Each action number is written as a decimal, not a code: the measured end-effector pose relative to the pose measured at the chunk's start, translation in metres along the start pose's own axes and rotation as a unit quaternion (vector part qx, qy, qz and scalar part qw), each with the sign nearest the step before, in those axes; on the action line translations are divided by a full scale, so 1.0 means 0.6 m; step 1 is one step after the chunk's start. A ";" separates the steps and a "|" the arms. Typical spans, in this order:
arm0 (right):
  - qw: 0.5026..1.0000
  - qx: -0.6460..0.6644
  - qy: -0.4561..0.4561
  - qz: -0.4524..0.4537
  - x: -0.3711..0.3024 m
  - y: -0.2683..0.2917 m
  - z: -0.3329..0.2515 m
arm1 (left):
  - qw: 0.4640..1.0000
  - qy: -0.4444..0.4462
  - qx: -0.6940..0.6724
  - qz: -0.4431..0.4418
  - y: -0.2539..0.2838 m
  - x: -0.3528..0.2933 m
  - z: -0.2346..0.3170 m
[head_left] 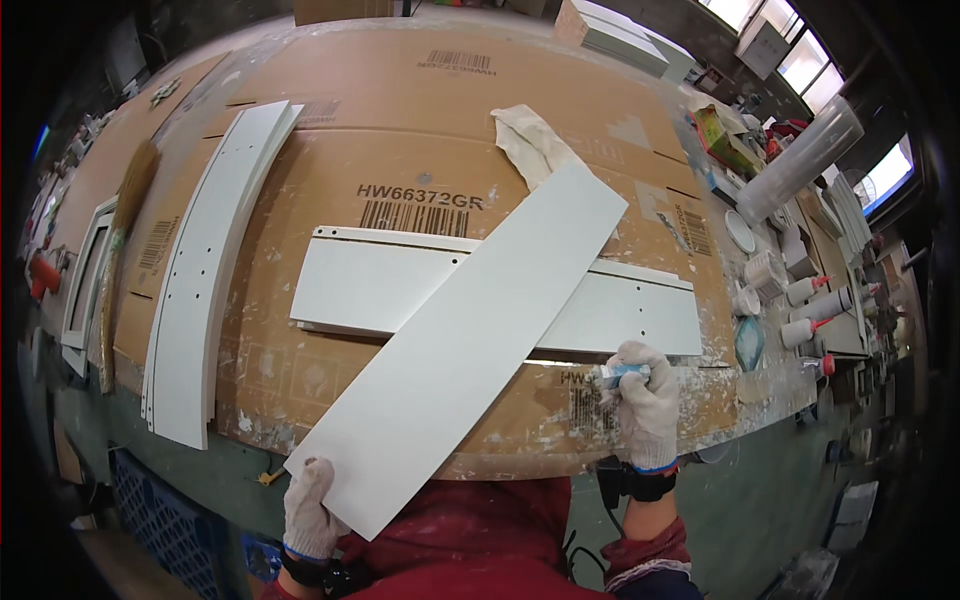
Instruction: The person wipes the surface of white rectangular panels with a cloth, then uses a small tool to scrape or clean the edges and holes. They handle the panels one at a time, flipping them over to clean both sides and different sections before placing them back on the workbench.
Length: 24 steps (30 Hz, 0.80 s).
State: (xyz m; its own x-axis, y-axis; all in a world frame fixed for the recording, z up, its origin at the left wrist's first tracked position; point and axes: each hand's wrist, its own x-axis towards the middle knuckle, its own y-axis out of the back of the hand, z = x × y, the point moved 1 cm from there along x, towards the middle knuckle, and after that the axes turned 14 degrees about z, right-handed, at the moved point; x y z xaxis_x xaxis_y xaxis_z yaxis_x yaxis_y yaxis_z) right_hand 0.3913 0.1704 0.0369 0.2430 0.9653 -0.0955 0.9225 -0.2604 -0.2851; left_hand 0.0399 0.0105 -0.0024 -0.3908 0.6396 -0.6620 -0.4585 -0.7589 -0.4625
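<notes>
A long white board (pixel 480 330) lies slantwise across another white board (pixel 385 280) with drilled holes and a dark groove. My left hand (pixel 312 510), in a whitish knit glove, is closed on the slanted board's near left corner. My right hand (pixel 647 405), gloved too, is closed round a small light-blue block (pixel 624 372); its exact kind I cannot make out. That hand stays apart from the slanted board, just in front of the lower board's right end. A cream cloth (pixel 535 145) lies at the slanted board's far end.
Flattened cardboard (pixel 330 385) covers the worktable. Stacked white boards (pixel 205 270) and a brush broom (pixel 125 240) lie at left. Red-tipped white bottles (pixel 803 331), a clear plastic-like tube (pixel 800 160) and an opened green box (pixel 727 142) crowd the right. A blue crate (pixel 165 515) stands below left.
</notes>
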 end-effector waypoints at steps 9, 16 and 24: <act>0.999 -0.029 0.004 -0.017 0.020 0.004 -0.020 | 0.997 0.023 -0.046 -0.050 0.052 0.024 -0.012; 0.988 -0.108 -0.068 -0.088 0.011 0.013 -0.023 | 0.999 0.018 0.046 -0.023 0.040 0.023 -0.009; 0.940 -0.285 -0.042 -0.180 0.014 0.035 -0.024 | 0.998 -0.030 0.056 0.014 0.016 0.018 0.014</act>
State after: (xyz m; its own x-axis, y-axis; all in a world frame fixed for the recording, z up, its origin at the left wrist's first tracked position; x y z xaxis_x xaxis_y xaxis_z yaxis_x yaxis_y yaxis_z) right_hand 0.4170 0.1733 0.0438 -0.1189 0.9777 -0.1729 0.9569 0.1593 0.2427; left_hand 0.0249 0.0112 -0.0092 -0.4506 0.6279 -0.6346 -0.5317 -0.7598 -0.3742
